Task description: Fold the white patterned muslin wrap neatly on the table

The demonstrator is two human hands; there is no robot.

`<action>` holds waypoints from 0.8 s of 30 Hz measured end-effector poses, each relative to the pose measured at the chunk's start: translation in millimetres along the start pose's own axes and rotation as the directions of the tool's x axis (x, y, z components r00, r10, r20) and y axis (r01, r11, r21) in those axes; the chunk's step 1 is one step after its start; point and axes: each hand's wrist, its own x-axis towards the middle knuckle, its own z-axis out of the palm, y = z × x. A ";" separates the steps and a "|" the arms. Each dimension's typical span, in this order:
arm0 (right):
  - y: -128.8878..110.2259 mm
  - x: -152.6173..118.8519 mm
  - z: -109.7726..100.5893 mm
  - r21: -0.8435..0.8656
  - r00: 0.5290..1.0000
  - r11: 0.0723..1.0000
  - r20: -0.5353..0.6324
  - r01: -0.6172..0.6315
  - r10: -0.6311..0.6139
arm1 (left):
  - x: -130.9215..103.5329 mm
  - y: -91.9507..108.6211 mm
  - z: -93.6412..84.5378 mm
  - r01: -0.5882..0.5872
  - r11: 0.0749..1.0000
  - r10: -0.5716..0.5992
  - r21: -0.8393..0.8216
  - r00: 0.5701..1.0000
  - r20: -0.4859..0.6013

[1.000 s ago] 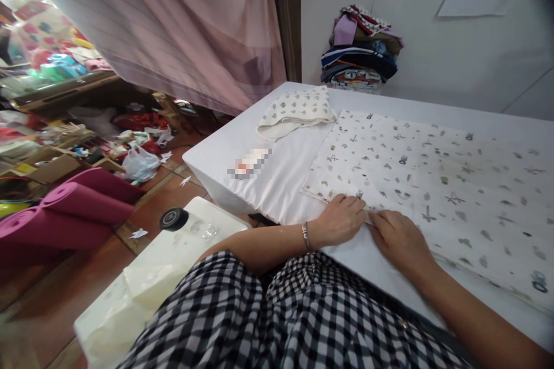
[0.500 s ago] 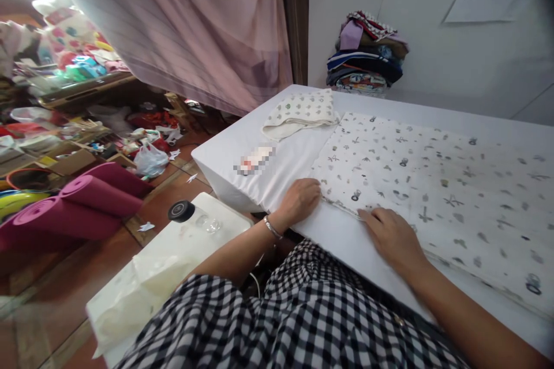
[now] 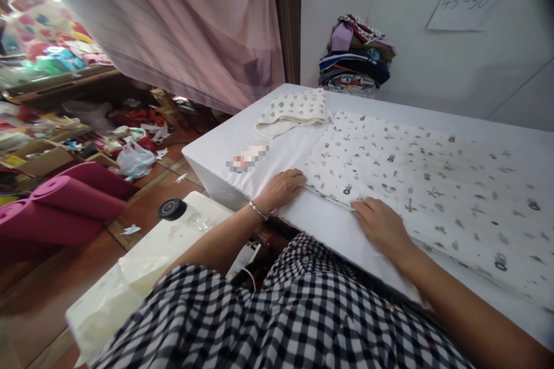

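A white cloth printed with small grey and brown figures lies flat, folded in layers, on a white-covered table. My left hand, a silver bracelet on its wrist, has its fingers closed at the cloth's near left corner. To its right, my right hand grips the near edge between thumb and fingers. The hem between the two hands lies fairly straight along the table's front. Behind the left hand rests another folded cloth with a leaf-like print. A small blurred-out item lies in front of it.
A low white stand at my left bears a black round lid, a clear object and pale sheeting. Stacked folded clothes stand behind the table. Rolled pink mats and clutter cover the floor at left.
The camera view has turned slightly to the right, shifting the scene leftward. Both hands stay at the cloth's near edge, and the cloth looks much the same.
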 end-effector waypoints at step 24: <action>-9.2 13.3 3.4 -0.150 0.992 0.980 0.025 0.130 -0.128 | 8.2 -7.1 -9.3 0.602 0.716 -0.614 -0.354 0.784 0.092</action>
